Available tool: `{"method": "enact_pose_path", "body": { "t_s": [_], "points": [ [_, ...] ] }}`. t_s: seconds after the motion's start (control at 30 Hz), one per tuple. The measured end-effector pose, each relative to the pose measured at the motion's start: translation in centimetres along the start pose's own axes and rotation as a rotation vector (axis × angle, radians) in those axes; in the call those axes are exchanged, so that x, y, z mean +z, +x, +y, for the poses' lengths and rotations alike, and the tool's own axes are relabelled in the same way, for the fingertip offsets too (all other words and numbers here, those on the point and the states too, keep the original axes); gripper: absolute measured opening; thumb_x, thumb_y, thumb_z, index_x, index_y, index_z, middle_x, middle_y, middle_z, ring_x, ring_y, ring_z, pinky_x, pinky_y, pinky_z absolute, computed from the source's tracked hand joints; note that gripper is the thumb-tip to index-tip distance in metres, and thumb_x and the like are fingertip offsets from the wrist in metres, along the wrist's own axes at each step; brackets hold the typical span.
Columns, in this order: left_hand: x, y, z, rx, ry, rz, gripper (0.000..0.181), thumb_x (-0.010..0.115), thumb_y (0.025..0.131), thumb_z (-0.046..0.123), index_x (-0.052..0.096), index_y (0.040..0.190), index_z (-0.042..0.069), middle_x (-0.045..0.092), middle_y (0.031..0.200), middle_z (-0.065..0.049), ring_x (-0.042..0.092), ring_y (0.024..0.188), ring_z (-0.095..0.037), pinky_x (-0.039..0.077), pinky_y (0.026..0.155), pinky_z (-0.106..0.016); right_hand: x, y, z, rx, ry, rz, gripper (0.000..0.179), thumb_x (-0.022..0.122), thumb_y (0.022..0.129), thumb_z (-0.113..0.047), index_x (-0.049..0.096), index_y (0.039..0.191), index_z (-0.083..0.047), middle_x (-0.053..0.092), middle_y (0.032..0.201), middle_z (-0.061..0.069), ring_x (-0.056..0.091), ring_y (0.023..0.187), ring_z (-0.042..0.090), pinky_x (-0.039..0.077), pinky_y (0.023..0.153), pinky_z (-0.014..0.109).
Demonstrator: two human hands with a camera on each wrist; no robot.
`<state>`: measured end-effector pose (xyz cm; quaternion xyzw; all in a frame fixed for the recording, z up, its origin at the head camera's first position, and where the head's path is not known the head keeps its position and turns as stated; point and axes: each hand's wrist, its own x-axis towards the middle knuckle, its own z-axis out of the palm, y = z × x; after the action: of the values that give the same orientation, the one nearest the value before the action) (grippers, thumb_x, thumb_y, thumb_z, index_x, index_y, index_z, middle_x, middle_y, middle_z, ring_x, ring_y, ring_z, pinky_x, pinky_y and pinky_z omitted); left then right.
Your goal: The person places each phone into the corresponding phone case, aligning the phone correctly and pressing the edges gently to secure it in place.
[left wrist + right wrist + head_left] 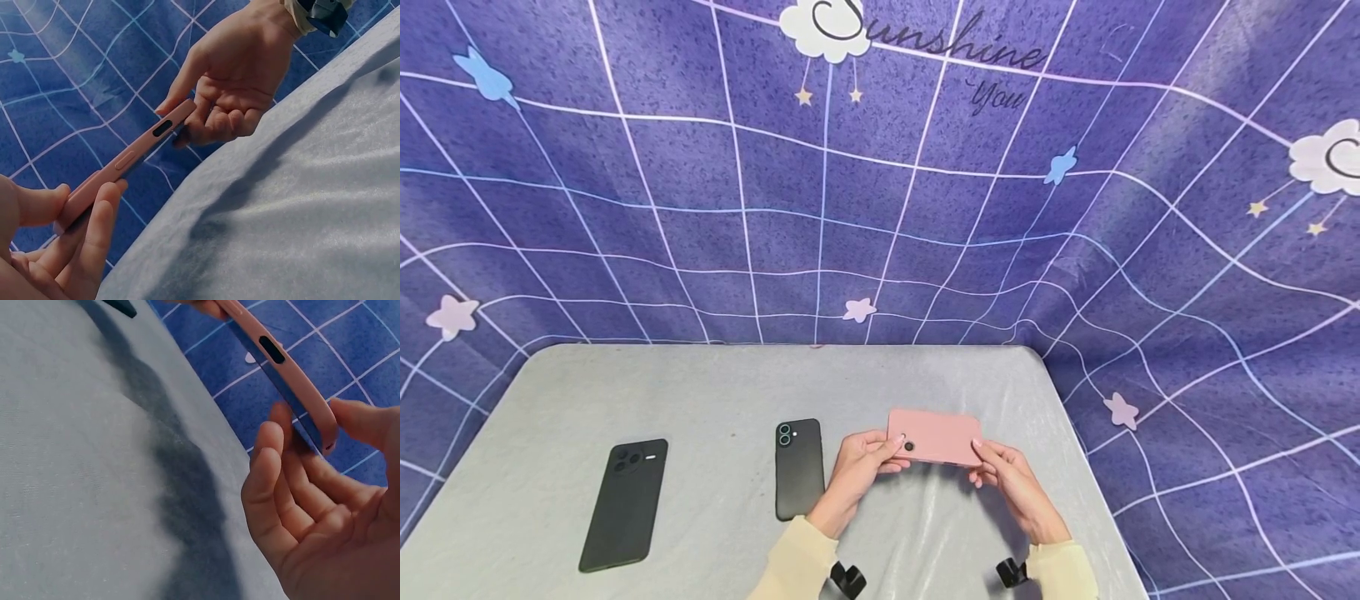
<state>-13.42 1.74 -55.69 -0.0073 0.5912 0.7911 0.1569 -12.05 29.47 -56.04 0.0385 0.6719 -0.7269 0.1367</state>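
A phone in a pink case (pixel 936 435) is held sideways above the table, its back and camera turned up. My left hand (pixel 859 467) pinches its camera end between thumb and fingers. At the opposite end my right hand (pixel 1011 483) pinches the pink phone (pixel 297 381) in the same way. The left wrist view shows the long edge of the pink phone (pixel 128 162), with a button and a dark cutout in the case. Its screen faces down and is mostly hidden.
A black phone (pixel 800 471) lies face down beside my left wrist, partly behind it. Farther left lies a larger dark phone (pixel 625 504), also face down. Grey cloth covers the table (pixel 722 383); a blue-purple gridded curtain (pixel 880 208) hangs behind it and along the right.
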Motion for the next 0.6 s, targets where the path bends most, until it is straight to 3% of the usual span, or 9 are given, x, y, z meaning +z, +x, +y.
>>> {"method": "enact_pose_path", "body": {
  "t_s": [0.2, 0.33, 0.6],
  "points": [
    [-0.15, -0.48, -0.19, 0.023, 0.05, -0.055, 0.033, 0.072, 0.105, 0.015, 0.068, 0.121, -0.014, 0.079, 0.105, -0.023, 0.079, 0.081, -0.015, 0.066, 0.076, -0.025, 0.27, 0.37, -0.05, 0.046, 0.049, 0.069, 0.028, 0.055, 0.114, -0.028, 0.074, 0.102, -0.01, 0.073, 0.086, -0.005, 0.068, 0.077, 0.008, 0.057, 0.073, 0.024],
    [-0.35, -0.66, -0.26, 0.045, 0.074, -0.087, 0.029, 0.072, 0.105, 0.015, 0.07, 0.115, -0.012, 0.08, 0.105, -0.022, 0.08, 0.083, -0.018, 0.065, 0.076, -0.025, 0.27, 0.36, -0.1, 0.053, 0.073, 0.058, 0.03, 0.055, 0.114, -0.024, 0.076, 0.093, -0.015, 0.075, 0.083, -0.005, 0.068, 0.076, 0.007, 0.056, 0.072, 0.023],
    [-0.54, -0.9, 0.06, 0.044, 0.13, -0.136, 0.023, 0.07, 0.103, 0.013, 0.069, 0.107, -0.009, 0.08, 0.104, -0.02, 0.08, 0.088, -0.025, 0.067, 0.082, -0.035, 0.12, 0.08, -0.06, 0.053, 0.099, 0.016, 0.032, 0.055, 0.114, -0.023, 0.078, 0.093, -0.018, 0.077, 0.082, -0.006, 0.07, 0.075, 0.005, 0.056, 0.073, 0.022]
  ]
}}
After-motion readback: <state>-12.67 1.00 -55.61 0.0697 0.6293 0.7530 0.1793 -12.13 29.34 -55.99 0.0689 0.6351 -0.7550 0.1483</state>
